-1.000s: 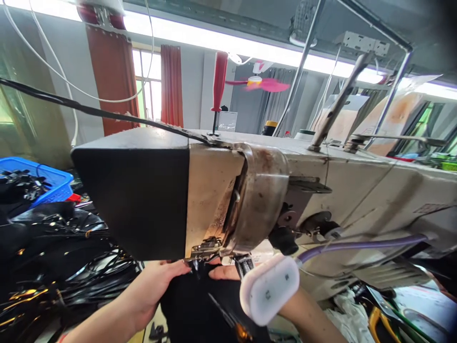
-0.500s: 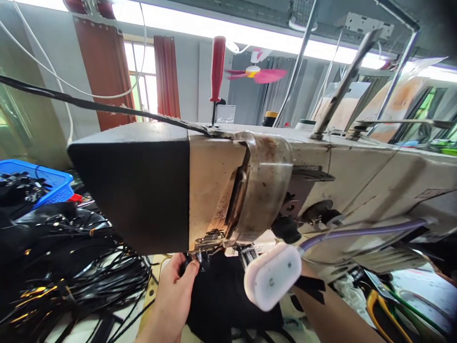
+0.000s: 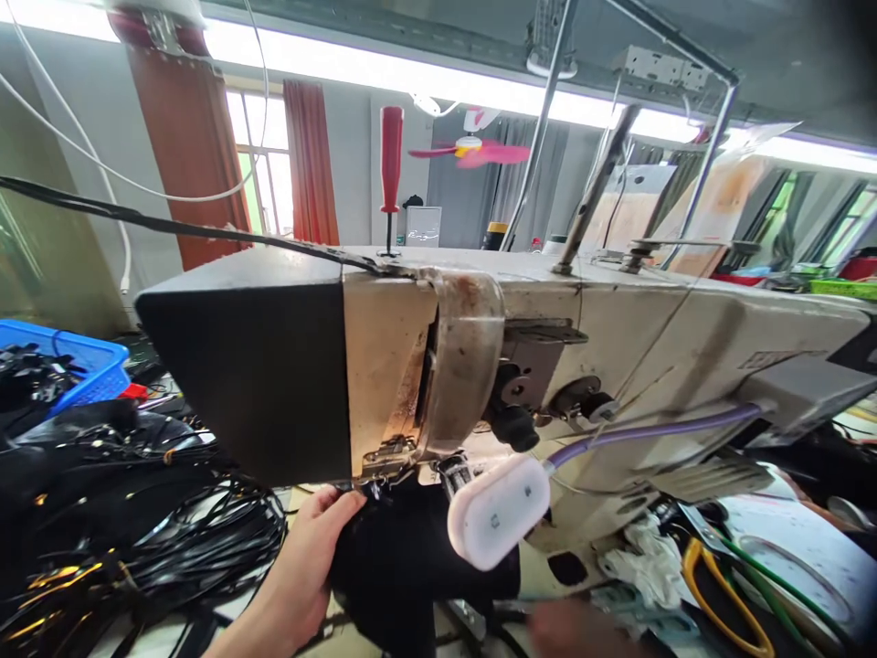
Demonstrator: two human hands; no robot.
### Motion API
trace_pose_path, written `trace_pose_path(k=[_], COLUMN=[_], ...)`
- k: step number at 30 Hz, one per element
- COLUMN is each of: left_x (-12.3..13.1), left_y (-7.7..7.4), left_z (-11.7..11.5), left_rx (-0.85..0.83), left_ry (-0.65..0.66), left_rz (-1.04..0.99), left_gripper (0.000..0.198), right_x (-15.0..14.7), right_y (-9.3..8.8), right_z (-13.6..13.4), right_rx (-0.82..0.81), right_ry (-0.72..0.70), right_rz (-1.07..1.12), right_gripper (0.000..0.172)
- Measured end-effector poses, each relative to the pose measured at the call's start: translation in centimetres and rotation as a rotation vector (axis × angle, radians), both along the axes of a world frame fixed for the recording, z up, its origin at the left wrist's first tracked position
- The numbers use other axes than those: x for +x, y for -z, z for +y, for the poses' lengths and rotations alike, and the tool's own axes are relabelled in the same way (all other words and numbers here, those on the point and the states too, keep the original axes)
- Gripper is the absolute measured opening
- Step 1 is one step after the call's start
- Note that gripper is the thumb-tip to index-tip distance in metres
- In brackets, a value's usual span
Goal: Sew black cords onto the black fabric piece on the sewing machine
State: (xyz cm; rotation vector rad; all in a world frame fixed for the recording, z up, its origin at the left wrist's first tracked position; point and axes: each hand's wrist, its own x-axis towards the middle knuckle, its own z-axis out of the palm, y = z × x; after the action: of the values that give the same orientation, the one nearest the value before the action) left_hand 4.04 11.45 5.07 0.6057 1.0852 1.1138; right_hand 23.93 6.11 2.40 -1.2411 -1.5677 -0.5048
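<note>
A sewing machine (image 3: 617, 338) with a black end cover fills the middle of the view. Under its needle area lies a piece of black fabric (image 3: 417, 548). My left hand (image 3: 311, 548) pinches the fabric's left edge between thumb and fingers, just below the end cover. At the bottom, my right hand (image 3: 582, 631) is smeared by motion, low and to the right of the fabric; its fingers cannot be made out. A white lamp (image 3: 500, 512) on a purple flexible neck (image 3: 650, 431) hangs over the fabric.
Black straps and cords (image 3: 198, 539) are heaped at left, beside a blue basket (image 3: 102, 366). Yellow-handled scissors (image 3: 719, 594) and a crumpled white cloth (image 3: 648, 557) lie at right. A red screwdriver (image 3: 390, 160) stands upright on the machine.
My right arm has drawn back from behind the lamp, down toward the bottom edge. My left hand stays at the fabric's edge. The view has shifted, showing more of the machine's right side.
</note>
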Motion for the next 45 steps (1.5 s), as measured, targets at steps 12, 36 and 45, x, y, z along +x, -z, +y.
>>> trace_pose_path(k=[12, 36, 45], left_x=[0.4, -1.2, -0.8], left_y=[1.2, 0.1, 1.3], left_z=[-0.6, 1.8, 1.1], left_rx=[0.167, 0.016, 0.186], left_ry=[-0.054, 0.015, -0.054], left_rz=[0.175, -0.058, 0.004], left_gripper=[0.039, 0.027, 0.043], right_x=[-4.2, -4.9, -3.5], right_y=[-1.6, 1.9, 0.5], right_z=[1.3, 1.5, 2.1], right_rx=[-0.053, -0.126, -0.183], right_ry=[-0.07, -0.179, -0.299], right_rz=[-0.595, -0.315, -0.278], right_gripper=[0.036, 0.052, 0.052])
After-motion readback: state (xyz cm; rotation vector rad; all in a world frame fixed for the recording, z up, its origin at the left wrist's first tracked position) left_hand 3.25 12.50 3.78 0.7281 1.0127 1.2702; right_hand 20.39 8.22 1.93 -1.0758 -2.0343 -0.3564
